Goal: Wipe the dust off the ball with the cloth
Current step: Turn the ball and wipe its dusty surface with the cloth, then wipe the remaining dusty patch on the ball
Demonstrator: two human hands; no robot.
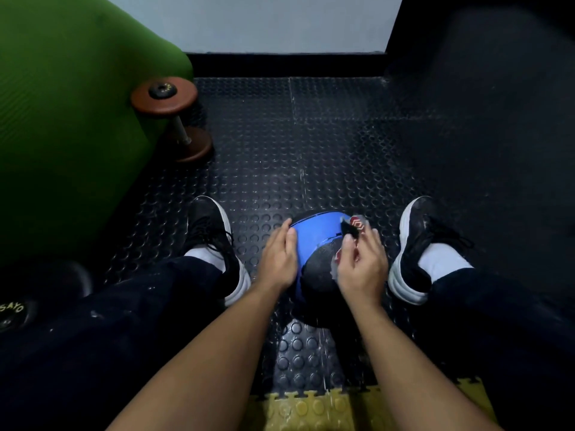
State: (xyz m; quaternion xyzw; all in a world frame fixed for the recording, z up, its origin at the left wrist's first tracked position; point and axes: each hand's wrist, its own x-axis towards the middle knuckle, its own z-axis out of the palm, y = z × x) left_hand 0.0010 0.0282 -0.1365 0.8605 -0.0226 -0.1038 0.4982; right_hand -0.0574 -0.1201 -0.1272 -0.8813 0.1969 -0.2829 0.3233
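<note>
A blue and black ball (315,241) sits on the studded floor between my two feet. My left hand (278,257) rests flat against the ball's left side with straight fingers. My right hand (362,265) lies on the ball's right side and pinches a small dark cloth (350,232) against the top right of the ball, beside a red logo patch. The lower part of the ball is hidden behind my hands.
A brown dumbbell (174,119) stands on end at the left, against a large green rolled mat (68,126). A black weight plate (12,309) lies at the far left. My shoes (214,241) flank the ball. Black studded rubber floor (295,150) stretches ahead to the wall; yellow tiles (311,409) lie near me.
</note>
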